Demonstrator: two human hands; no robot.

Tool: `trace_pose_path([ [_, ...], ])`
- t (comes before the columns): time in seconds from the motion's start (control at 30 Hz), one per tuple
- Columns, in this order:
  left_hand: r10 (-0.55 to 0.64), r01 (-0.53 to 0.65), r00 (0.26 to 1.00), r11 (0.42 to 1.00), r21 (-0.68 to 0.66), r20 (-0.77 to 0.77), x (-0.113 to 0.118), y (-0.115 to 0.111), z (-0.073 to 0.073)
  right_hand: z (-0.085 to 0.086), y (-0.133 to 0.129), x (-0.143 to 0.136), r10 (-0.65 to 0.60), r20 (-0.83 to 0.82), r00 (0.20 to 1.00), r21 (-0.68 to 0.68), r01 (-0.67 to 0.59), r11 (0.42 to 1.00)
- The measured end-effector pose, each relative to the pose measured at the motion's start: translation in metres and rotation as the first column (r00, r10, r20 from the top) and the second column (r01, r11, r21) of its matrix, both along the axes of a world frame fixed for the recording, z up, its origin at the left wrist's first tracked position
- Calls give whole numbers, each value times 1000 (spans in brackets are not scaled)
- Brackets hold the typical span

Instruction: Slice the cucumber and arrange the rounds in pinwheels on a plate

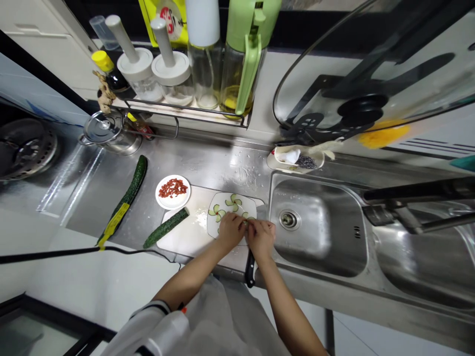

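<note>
Both hands meet over the right side of a white square plate point(212, 228), fingertips pinched together at a thin cucumber slice point(245, 216). My left hand point(232, 230) comes in from the left and my right hand point(261, 237) from the right. Cucumber slices point(233, 201) lie on the plate in small pinwheel shapes, some with a red dot at the centre. Under the plate is a white cutting board point(193, 237), with a cut piece of cucumber point(166, 228) on its left part. A knife's black handle point(250, 269) sticks out below my right hand; its blade is mostly hidden.
A small white dish point(173, 205) of red goji-like bits stands left of the plate. A whole cucumber point(129, 193) with a yellow label lies farther left, near a steel pot point(107, 131). To the right is a double sink point(319, 222) with a faucet point(419, 202); a seasoning rack point(178, 106) hangs above.
</note>
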State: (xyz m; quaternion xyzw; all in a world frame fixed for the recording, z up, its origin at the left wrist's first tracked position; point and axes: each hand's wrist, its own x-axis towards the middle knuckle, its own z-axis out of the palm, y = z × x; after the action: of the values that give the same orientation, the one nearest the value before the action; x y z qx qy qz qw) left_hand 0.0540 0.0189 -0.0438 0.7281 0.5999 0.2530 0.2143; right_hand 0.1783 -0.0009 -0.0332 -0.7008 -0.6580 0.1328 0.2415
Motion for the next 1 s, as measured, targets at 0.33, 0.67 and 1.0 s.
trace_pose_path([
  [0.33, 127, -136, 989, 982, 131, 77, -53, 11, 22, 10, -1, -2, 47, 4, 999, 128, -47, 991],
  [0.67, 604, -596, 775, 796, 107, -183, -182, 17, 30, 20, 3, -32, 127, -22, 992, 109, -124, 986],
  [1.0, 671, -728, 614, 684, 28, -417, -227, 25, 35, 19, 2, -43, 137, -11, 991, 77, -135, 988],
])
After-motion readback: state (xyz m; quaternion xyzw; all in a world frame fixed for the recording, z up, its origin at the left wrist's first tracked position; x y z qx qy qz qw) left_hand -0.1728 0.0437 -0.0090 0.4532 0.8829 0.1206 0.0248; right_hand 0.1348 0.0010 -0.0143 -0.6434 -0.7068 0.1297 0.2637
